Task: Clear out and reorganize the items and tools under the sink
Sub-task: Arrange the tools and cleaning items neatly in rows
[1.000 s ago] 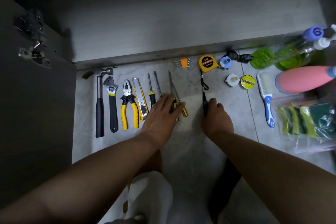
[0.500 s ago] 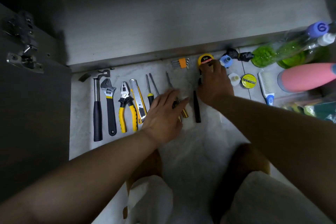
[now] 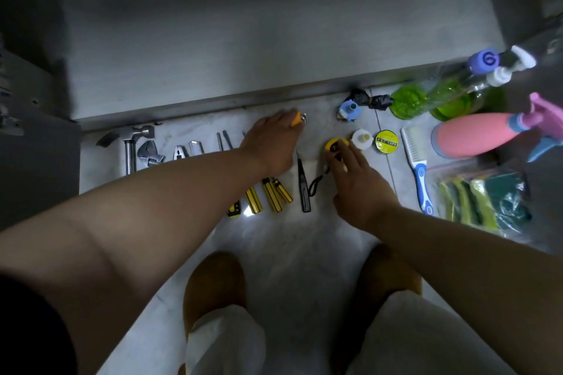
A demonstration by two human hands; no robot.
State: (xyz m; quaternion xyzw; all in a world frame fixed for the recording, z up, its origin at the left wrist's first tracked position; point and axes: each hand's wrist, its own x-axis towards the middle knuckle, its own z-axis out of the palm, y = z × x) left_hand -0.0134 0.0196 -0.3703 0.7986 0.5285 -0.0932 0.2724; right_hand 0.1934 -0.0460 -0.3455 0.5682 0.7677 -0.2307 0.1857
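- Tape measure point(image 3: 334, 144): had been drawn away from the cabinet edge within the last half second. It lay on the floor tiles point(image 3: 289, 253) just beside the white cap point(image 3: 362, 139), in line with the PVC tape roll point(image 3: 386, 141).
- Right hand point(image 3: 356, 186): arm reached forward, thumb and fingers holding the tape measure from above.
- Left hand point(image 3: 271, 143): had left the screwdrivers point(image 3: 275, 196) for the hex key set point(image 3: 297, 119). Fingertips were on it, but blur hid any grasp.
- Judgement: loose items were being ranged into one row.
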